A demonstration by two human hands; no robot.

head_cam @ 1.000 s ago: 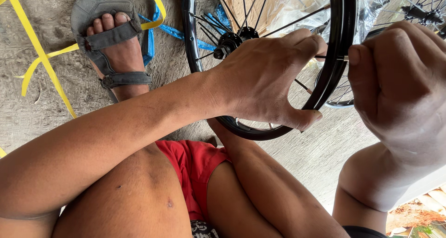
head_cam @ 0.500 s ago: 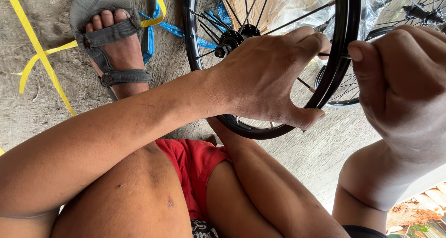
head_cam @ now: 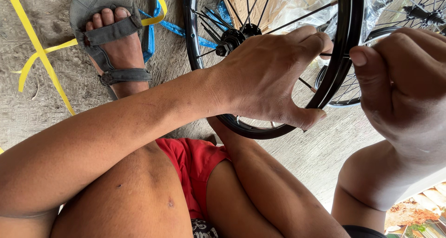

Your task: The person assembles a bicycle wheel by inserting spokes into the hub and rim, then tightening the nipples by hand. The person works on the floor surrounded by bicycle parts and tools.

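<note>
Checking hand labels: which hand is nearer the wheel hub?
Left. The left hand grips the black rim with its wrist right beside the hub. The right hand sits outside the rim, on the far side from the hub.

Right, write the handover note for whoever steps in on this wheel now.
Left hand: gripping the black wheel rim, thumb under it, fingers over the spokes.
Right hand: closed at the rim's outer side beside the left fingertips; whatever it pinches is hidden.
The wheel stands on the concrete floor, hub above the left wrist. A second wheel lies behind.
Done and left: cannot tell from this view.
</note>
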